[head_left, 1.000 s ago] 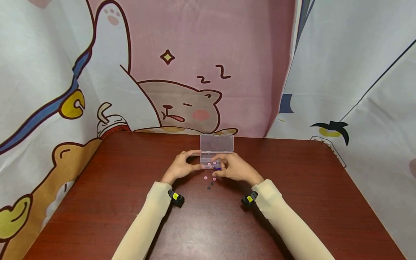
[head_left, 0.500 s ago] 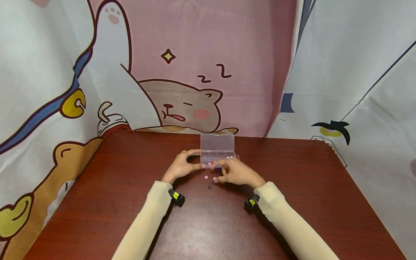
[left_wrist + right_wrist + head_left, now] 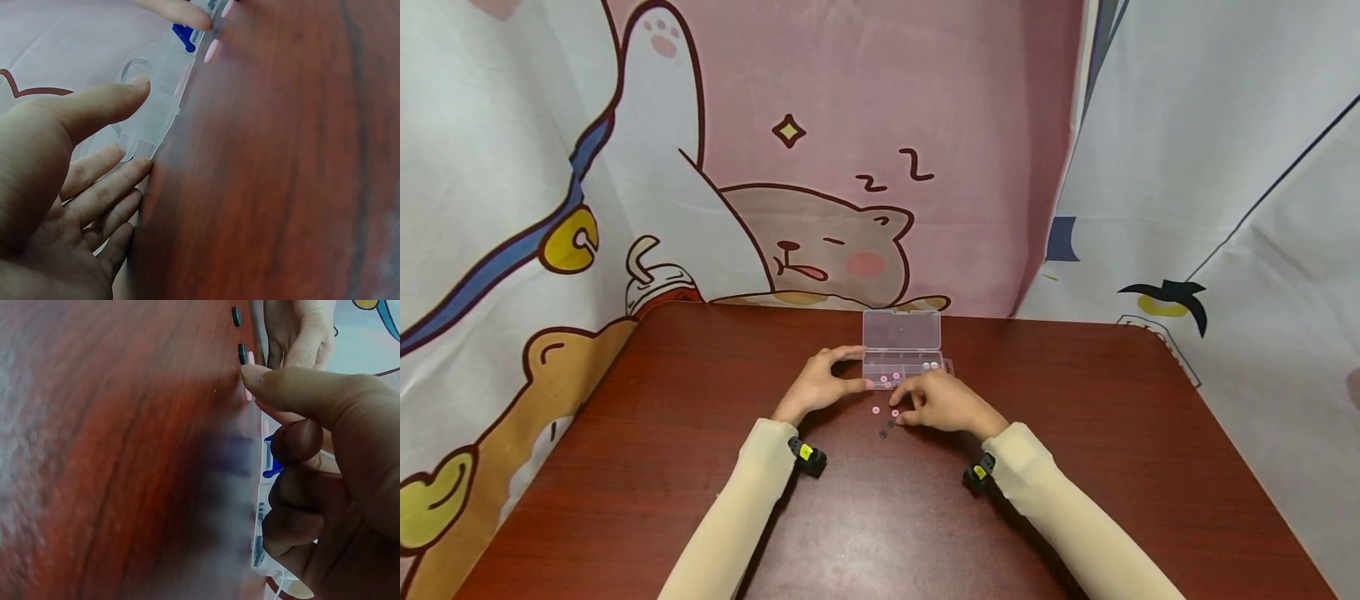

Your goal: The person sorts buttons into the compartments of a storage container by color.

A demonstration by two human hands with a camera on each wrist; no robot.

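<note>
A left hand (image 3: 820, 385), fingers wide, flanks one clear box (image 3: 901, 332) as a right hand (image 3: 946, 402), fingers narrow, grip unclear, meets two loose pink discs (image 3: 876, 410) near two black discs (image 3: 883, 434).

A clear box (image 3: 882, 369) is standing mid-frame on the reddish-brown counter (image 3: 850, 525), its lid (image 3: 901, 331) standing open above it. At centre left, the left hand (image 3: 814, 386) is gripping the box's left end between thumb and fingers. Just below the box's lower right, the right hand (image 3: 946, 402) is hovering with thumb and forefinger parted beside a pink ring (image 3: 895, 413). Two dark pieces (image 3: 883, 434) are lying lower in the frame, while a cartoon-printed cloth (image 3: 985, 125) is filling the top.
</note>
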